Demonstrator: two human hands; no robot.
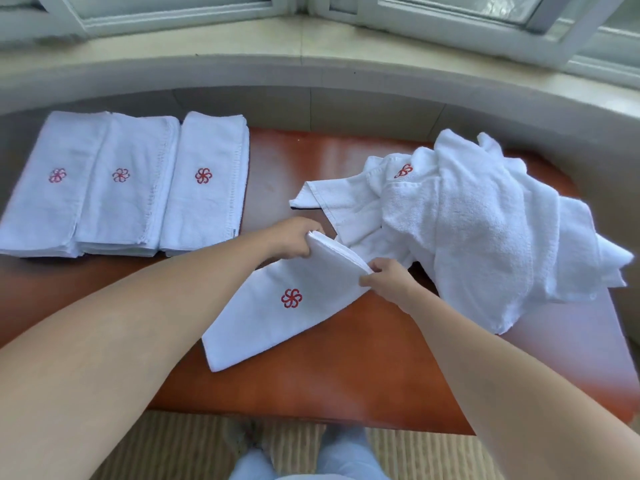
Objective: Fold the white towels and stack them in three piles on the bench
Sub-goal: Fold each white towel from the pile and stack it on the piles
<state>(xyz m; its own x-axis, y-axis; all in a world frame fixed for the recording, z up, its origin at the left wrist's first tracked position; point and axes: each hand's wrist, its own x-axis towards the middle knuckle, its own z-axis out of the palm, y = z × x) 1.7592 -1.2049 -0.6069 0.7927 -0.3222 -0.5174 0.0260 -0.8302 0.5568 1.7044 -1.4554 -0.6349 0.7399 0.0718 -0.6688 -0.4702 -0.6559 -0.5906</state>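
A folded white towel (277, 313) with a red flower emblem lies slanted on the reddish-brown bench (346, 375) in front of me. My left hand (292, 237) grips its far left corner. My right hand (388, 277) pinches the far right corner, and that far edge is lifted a little off the bench. Three piles of folded towels stand side by side at the left: the left pile (41, 192), the middle pile (124, 188) and the right pile (207, 188). A heap of unfolded white towels (485, 223) lies at the right.
A curved pale stone window sill (311, 64) runs behind the bench, with window frames above it. A striped beige rug (173, 445) lies below the bench's near edge, where my knees show.
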